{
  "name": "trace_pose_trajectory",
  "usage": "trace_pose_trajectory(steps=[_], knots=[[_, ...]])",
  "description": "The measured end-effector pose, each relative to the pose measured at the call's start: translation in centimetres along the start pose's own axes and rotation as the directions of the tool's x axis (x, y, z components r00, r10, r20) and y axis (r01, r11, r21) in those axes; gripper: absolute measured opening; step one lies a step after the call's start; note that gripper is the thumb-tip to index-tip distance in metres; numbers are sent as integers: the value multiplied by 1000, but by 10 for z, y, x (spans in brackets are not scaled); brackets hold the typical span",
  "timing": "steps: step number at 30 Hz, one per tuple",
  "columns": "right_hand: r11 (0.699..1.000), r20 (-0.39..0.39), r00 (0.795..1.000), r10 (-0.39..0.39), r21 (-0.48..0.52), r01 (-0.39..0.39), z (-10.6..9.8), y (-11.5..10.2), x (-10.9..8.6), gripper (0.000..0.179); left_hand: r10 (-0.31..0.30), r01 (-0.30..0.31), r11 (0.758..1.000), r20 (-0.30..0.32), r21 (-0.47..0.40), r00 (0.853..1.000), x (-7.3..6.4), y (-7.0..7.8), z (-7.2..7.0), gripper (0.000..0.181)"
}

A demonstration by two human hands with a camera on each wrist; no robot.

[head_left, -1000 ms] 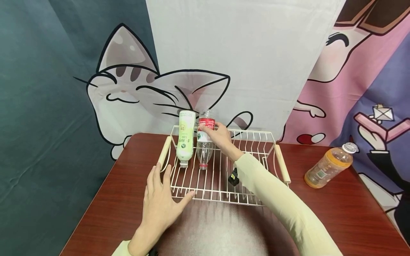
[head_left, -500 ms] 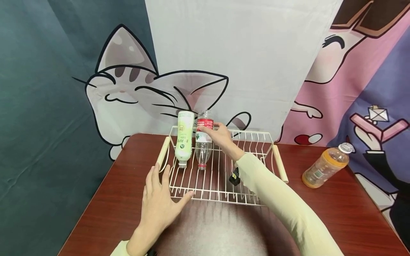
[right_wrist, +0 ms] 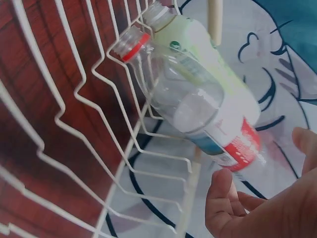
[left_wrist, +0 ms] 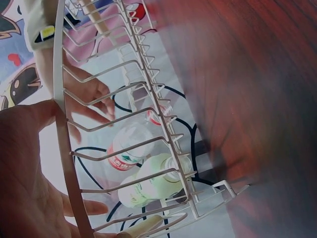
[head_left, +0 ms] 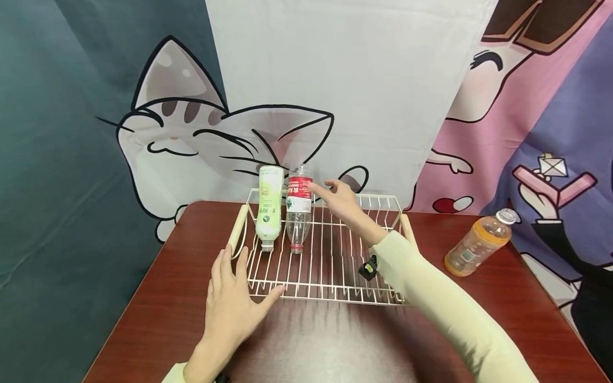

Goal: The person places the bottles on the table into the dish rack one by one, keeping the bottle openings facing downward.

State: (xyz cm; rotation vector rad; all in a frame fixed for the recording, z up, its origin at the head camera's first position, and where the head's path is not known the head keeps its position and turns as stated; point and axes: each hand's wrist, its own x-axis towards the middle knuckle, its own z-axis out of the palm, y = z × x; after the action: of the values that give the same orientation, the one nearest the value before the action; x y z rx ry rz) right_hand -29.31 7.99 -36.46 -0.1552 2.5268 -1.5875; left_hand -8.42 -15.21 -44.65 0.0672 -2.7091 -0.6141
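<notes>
A clear plastic bottle [head_left: 299,205] with a red and white label leans neck-down in the white wire rack [head_left: 330,287]. Left of it leans a pale green bottle [head_left: 270,207], also neck-down. My right hand [head_left: 346,205] is just right of the clear bottle, fingers spread and holding nothing; the right wrist view shows the fingers [right_wrist: 220,198] apart from the bottle's base end. My left hand [head_left: 232,303] lies at the rack's front left corner with fingers extended, thumb near the front wire. In the left wrist view that hand [left_wrist: 29,163] is right at the rack's edge bar.
An orange-tinted bottle [head_left: 479,242] with a white cap stands on the brown table [head_left: 158,298], right of the rack. Pale rod handles [head_left: 238,226] flank the rack. Behind the table hangs a cartoon cloth [head_left: 373,106].
My right hand has let go of the clear bottle and drawn back to the right. The bottle stays leaning in the rack. My left hand keeps its place by the rack.
</notes>
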Motion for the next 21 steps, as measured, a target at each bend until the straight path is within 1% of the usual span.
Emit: trace_pose_trajectory(steps=[6,9,13,15,18,21], knots=[[995,50,996,-75,67,71,-26,-5,-19,69,5,-5,1000,-13,-3,1000,0,-1,1,117],[989,50,992,-119,91,114,-38,-11,-32,64,5,-5,1000,-15,-5,1000,0,-2,1,117],[976,33,983,-182,130,177,-54,-13,-53,58,16,-16,1000,-26,-5,1000,0,-2,2,116],[969,20,980,-197,153,192,-62,-11,-66,55,24,-25,1000,-27,-5,999,-1,-2,3,115],[962,-4,980,-201,189,198,-73,-10,-83,52,27,-27,1000,-31,-7,999,-1,-2,4,114],[955,-36,979,-200,217,203,-79,-8,-97,50,25,-26,1000,-42,-14,999,-1,-2,5,113]])
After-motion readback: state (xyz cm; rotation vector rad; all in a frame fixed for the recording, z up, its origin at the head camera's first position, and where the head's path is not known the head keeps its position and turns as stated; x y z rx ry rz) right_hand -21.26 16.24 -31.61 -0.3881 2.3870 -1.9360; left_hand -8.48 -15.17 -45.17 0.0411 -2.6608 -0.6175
